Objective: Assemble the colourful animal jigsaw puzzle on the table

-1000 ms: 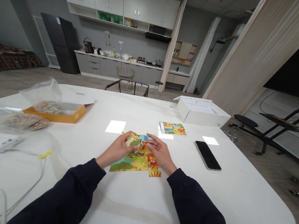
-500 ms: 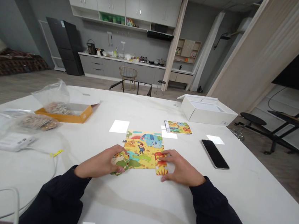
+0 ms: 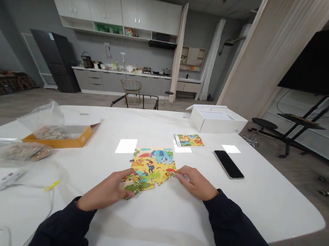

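1. Head view: jigsaw puzzle [image 3: 153, 165], a flat sheet of joined cardboard pieces printed with cartoon animals, lies on the white table [image 3: 157, 216] straight ahead of the person, near its middle
2. Left hand [image 3: 109, 191] is curled over the puzzle's near left corner, fingers pinching a small cluster of pieces [image 3: 131, 183] there; thumb hidden, so how firm the hold is I cannot tell
3. Right hand [image 3: 197, 183] lies at the near right edge, fingers narrowed and touching the edge; whether it holds a loose piece is hidden
4. Handling, as judged: light and thin, stiff piece by piece but weak at the seams, so the sheet would likely sag or part if lifted by one corner; it should slide easily on the glossy top. Best hold looks like both side edges at once, or flat palms pushing it
5. Just beyond the puzzle: a small reference picture [image 3: 189, 140] with the same artwork; a black phone [image 3: 228, 164] to its right
6. Farther out: open white box [image 3: 217, 120] at far right, orange box [image 3: 60, 137] and plastic bags of pieces [image 3: 28, 151] at left, a white cable [image 3: 47, 200] trailing along the near left
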### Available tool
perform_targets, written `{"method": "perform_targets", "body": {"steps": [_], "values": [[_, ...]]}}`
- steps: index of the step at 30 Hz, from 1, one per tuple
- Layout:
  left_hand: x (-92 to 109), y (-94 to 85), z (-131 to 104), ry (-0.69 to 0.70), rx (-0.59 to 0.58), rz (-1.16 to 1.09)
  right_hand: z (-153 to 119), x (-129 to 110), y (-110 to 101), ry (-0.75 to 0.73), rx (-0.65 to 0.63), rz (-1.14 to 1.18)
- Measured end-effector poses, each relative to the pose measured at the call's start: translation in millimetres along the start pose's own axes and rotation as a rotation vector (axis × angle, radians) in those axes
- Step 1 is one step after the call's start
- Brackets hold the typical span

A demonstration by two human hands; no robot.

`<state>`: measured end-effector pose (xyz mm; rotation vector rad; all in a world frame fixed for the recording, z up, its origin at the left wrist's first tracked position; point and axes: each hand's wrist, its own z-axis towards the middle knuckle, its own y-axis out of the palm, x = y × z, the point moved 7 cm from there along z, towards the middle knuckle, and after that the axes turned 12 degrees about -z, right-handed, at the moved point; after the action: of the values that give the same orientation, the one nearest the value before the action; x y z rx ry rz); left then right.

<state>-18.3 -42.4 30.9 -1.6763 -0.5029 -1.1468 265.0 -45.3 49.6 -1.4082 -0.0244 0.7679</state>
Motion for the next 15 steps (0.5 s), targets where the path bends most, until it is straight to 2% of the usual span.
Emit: {"method": "perform_targets", "body": {"steps": [6, 10, 12, 15], "values": [[5, 0.5, 1, -0.006, -0.007, -0.003, 1, 15, 3, 0.117, 0.071, 0.023], [10, 0.7, 1, 0.004, -0.007, -0.021, 1, 32, 11, 0.256, 0.141, 0.257], [11, -0.7, 1, 0.000, 0.030, -0.094, 1, 35, 12, 0.275, 0.199, 0.407], [11, 4.3, 5, -0.020, 0.041, -0.372, 4, 26, 11, 0.223, 0.293, 0.506]]}}
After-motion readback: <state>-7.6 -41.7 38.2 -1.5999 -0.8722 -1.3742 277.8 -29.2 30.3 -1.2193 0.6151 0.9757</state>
